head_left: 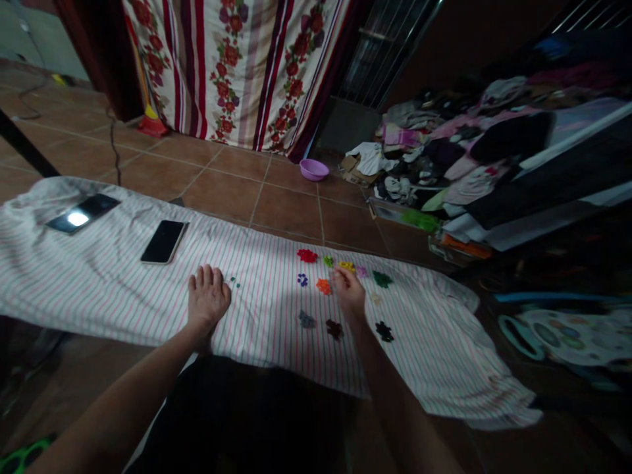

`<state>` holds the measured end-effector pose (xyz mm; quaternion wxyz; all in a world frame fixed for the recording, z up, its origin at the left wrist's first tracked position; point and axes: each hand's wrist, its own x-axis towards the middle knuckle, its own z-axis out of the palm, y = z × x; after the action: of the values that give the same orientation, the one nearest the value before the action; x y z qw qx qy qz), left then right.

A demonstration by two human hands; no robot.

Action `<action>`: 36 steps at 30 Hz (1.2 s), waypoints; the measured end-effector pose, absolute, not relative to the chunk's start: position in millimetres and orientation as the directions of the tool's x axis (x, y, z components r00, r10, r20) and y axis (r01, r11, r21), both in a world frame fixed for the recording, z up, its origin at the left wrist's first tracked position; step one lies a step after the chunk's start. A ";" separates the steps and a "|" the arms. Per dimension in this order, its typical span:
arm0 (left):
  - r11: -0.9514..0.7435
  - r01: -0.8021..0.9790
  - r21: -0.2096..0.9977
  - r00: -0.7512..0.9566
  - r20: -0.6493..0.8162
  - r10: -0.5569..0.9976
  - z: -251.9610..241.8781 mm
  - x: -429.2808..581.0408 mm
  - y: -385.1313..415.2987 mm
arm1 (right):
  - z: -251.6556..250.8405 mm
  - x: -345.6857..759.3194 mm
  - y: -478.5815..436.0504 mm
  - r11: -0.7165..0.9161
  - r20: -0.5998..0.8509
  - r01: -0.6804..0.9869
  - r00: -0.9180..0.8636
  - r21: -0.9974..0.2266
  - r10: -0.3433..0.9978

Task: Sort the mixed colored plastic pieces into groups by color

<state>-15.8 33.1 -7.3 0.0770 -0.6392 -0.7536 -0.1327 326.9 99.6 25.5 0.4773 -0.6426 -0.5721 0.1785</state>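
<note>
My left hand [209, 294] lies flat on the striped cloth [266, 329], fingers spread. Beside its thumb are a few small dark green pieces [235, 282]. My right hand [349, 293] is closed in a pinch among little piles of coloured pieces; what its fingers hold, if anything, is too small to make out. Closest to its fingertips are the yellow pile [347, 266], the lime green pile [328, 261] and the orange pile [323, 286]. Around them lie red [307, 255], blue [302, 280], pink [362, 271], dark green [382, 279], grey [307, 320], brown [334, 329] and black [384, 331] piles.
A phone [164, 242] and a shiny dark slab [83, 214] rest on the cloth at left. Beyond the table, a purple basin [314, 170] stands on the tiled floor before a flowered curtain [232, 72]. Heaped clothes [444, 145] fill the right.
</note>
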 end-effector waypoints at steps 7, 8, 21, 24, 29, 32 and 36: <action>0.140 0.984 0.112 -0.169 0.315 0.934 -6.4 -15.9 33.1 | 10.0 197.6 80.6 0.390 0.366 0.480 -0.147 -0.786 0.919; 0.139 0.984 0.110 -0.168 0.323 0.931 -6.5 -15.9 33.2 | 6.5 183.5 79.4 0.395 0.355 0.482 -0.176 -0.782 0.918; 0.133 0.986 0.099 -0.159 0.340 0.927 -9.2 -16.5 33.9 | -9.6 112.8 73.0 0.367 0.146 0.733 -0.349 -0.572 0.925; 0.134 0.985 0.105 -0.162 0.339 0.927 -9.5 -16.3 34.1 | -10.2 113.8 70.6 0.382 0.178 0.737 -0.344 -0.558 0.922; 0.123 0.984 0.127 -0.160 0.345 0.925 -4.5 -15.6 32.3 | -11.1 119.1 64.5 0.423 0.247 0.684 -0.345 -0.594 0.905; 0.110 0.984 0.140 -0.153 0.350 0.924 -1.5 -15.3 30.7 | -12.4 124.3 60.6 0.435 0.283 0.660 -0.331 -0.612 0.900; 0.098 0.984 0.152 -0.148 0.366 0.919 -1.6 -15.6 30.1 | -14.2 132.0 55.9 0.432 0.296 0.680 -0.315 -0.592 0.902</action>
<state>-15.6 30.1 -1.6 0.0891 -0.6466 -0.7356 -0.1814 132.0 55.9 -14.2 0.3033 -0.5005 -0.7900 0.1828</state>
